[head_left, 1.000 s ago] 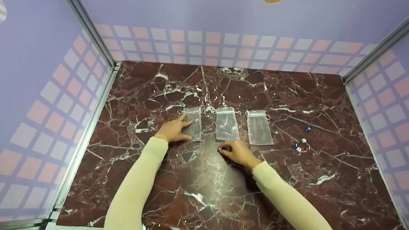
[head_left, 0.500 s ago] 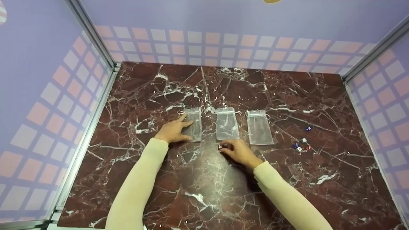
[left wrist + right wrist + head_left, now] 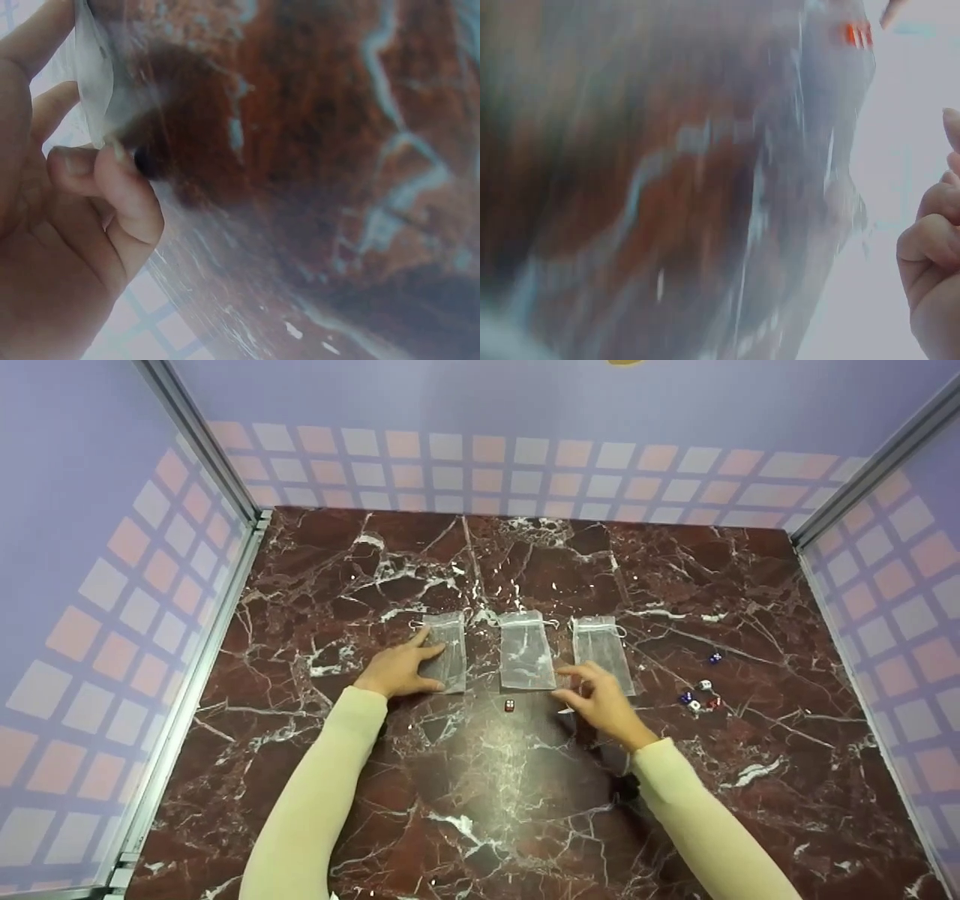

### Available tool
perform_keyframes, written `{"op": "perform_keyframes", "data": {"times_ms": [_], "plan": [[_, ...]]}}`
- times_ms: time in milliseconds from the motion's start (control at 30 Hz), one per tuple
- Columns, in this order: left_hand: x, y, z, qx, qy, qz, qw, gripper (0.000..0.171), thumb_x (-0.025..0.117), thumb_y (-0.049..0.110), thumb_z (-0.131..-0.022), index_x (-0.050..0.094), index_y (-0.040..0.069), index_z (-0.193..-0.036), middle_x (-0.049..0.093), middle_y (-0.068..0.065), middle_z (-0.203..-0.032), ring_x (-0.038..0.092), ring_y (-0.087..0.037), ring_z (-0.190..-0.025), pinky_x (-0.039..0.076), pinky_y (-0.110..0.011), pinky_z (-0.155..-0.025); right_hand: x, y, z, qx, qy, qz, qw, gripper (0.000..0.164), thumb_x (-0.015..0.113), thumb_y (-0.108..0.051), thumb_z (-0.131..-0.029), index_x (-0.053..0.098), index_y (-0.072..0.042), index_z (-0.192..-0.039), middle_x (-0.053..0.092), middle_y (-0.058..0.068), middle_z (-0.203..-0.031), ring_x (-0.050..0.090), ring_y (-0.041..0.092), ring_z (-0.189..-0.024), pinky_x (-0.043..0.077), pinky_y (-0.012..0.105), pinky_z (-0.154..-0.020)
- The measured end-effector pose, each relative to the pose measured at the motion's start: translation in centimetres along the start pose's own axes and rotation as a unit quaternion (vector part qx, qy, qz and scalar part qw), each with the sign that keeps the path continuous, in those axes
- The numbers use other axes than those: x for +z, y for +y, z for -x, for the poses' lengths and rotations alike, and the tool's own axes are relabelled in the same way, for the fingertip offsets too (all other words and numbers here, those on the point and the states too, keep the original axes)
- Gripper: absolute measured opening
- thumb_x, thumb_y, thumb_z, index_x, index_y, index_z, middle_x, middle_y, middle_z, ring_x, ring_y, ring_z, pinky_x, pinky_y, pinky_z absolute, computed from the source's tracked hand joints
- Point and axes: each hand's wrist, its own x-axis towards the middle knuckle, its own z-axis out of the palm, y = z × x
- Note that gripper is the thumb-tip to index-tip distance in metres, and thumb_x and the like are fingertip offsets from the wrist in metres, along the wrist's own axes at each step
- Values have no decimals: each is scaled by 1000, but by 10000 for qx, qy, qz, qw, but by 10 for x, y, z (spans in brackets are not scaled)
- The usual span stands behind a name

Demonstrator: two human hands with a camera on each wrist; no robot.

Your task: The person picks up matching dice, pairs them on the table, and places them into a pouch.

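My left hand [image 3: 401, 669] rests with spread fingers on the left edge of a sheer white drawstring pouch [image 3: 448, 664]. In the left wrist view, two of its fingers bend close to the pouch's edge [image 3: 94, 82]. A red die [image 3: 509, 706] lies just in front of the middle pouch [image 3: 526, 656]. My right hand [image 3: 600, 701] holds nothing; its thumb and fingers are parted, over the near end of the right pouch [image 3: 600, 641]. The right wrist view is blurred, with the red die [image 3: 855, 34] near its top.
To the right lie several loose dice: a blue die [image 3: 716, 658] set apart, and a close group with a white die [image 3: 704, 685] and a red die [image 3: 714, 703]. Patterned panels [image 3: 487, 457] wall in the dark red marbled tabletop [image 3: 465, 780].
My right hand has let go of the red die and moved right, towards the right pouch. The die stays where it was held. My left hand has kept its place on the left pouch.
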Motion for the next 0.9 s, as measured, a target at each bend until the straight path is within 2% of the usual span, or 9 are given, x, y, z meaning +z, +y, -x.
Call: {"op": "perform_keyframes", "data": {"times_ms": [100, 233, 367, 533, 667, 800, 900], "plan": [[0, -1, 0, -8, -13, -35, 10000, 82, 76, 51, -82, 42, 23, -151, 13, -9, -164, 43, -46, -131, 41, -58, -101, -15, 8, 3, 62, 252, 10, 9997, 39, 81, -11, -81, 68, 3, -115, 59, 11, -86, 55, 14, -63, 50, 22, -53], [0, -2, -1, 1, -15, -59, 10000, 82, 75, 52, -82, 42, 24, -151, 13, -8, -164, 43, -47, -131, 41, -58, -102, -39, 22, 9, 139, 629, 153, 9978, 39, 82, -8, -79, 69, 4, -114, 61, 9, -83, 55, 13, -67, 49, 20, -60], [2, -3, 0, 39, 4, -24, 10000, 82, 75, 52, -82, 42, 23, -151, 14, -9, -164, 43, -47, -130, 40, -58, -102, -65, 41, 23, 628, 1224, 245, 9902, 38, 82, -6, -79, 69, 4, -113, 60, 7, -78, 51, 11, -64, 44, 17, -58], [2, -4, 2, 45, 42, 41, 10000, 82, 76, 52, -82, 42, 22, -151, 14, -10, -163, 43, -47, -130, 40, -58, -102, -95, 65, 44, 1280, 2213, 505, 9654, 34, 82, -8, -81, 70, 5, -110, 58, 10, -74, 49, 8, -63, 40, 14, -56], [2, -4, 2, 12, 74, 75, 9999, 82, 76, 52, -82, 42, 23, -151, 14, -9, -164, 43, -46, -131, 40, -57, -103, -115, 80, 62, 1715, 2769, 813, 9420, 33, 80, -12, -84, 70, 5, -110, 56, 10, -72, 46, 6, -61, 37, 15, -54], [2, -3, 1, 6, 4, 117, 9999, 82, 76, 51, -82, 41, 24, -151, 12, -8, -164, 42, -44, -133, 38, -57, -104, -129, 91, 82, 2167, 3070, 1095, 9202, 34, 80, -16, -85, 71, 3, -110, 55, 7, -71, 44, 5, -57, 36, 17, -56], [2, -3, 1, -37, -20, 143, 9999, 82, 76, 52, -82, 41, 25, -151, 11, -7, -164, 41, -44, -133, 38, -57, -105, -135, 94, 95, 2545, 2983, 1257, 9113, 40, 80, -23, -85, 70, 3, -113, 57, 7, -74, 46, 6, -59, 37, 18, -59]]}}
